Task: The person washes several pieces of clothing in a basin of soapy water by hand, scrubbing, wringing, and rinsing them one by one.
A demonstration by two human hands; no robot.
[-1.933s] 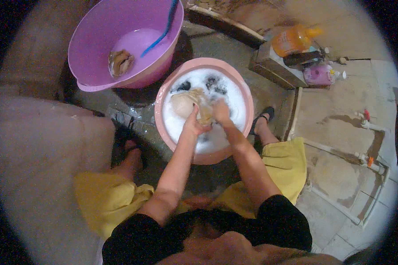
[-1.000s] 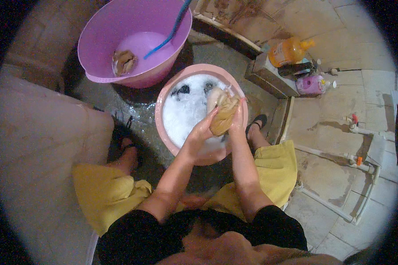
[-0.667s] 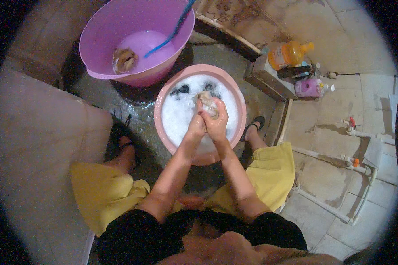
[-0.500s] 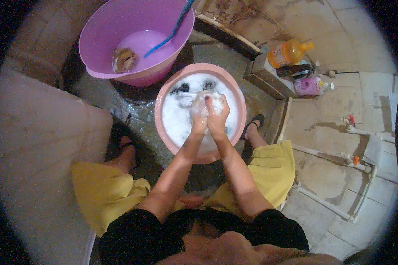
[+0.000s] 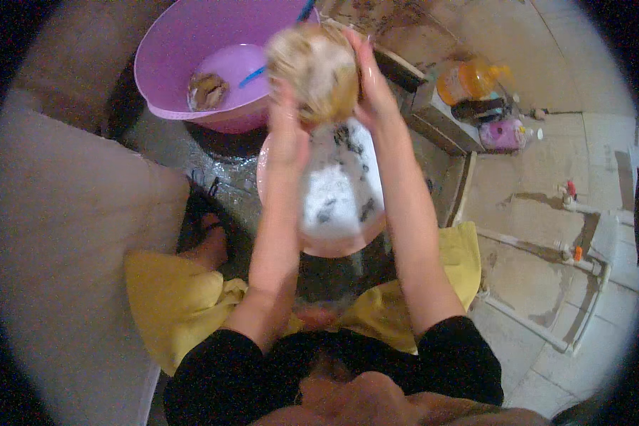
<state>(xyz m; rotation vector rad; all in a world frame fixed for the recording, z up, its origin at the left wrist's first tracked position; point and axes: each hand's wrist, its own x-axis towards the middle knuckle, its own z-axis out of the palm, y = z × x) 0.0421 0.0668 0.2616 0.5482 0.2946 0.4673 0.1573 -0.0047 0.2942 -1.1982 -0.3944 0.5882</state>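
Observation:
Both my hands hold up a wet, rounded tan-and-white bundle (image 5: 318, 74) over the far part of the pink basin (image 5: 341, 246). Motion smears it, so its exact kind does not show. My left hand (image 5: 289, 128) is pressed to its near left side, and my right hand (image 5: 376, 89) grips its right side with fingers pointing up. White suds (image 5: 330, 188) with dark gaps cover the water in the basin below. Between my feet, the basin is partly hidden by my forearms.
A large purple tub (image 5: 160, 60) stands at the far left, with a brown crumpled thing (image 5: 207, 92) and a blue stick-like piece (image 5: 251, 77) in it. Bottles, one orange (image 5: 468, 82) and one pink (image 5: 503, 135), sit on a ledge at right. White pipes (image 5: 525, 250) run along the right wall.
My hands have come up out of the suds and moved away from me, lifting the tan-and-white bundle, which was hidden before. Dark gaps in the foam have spread.

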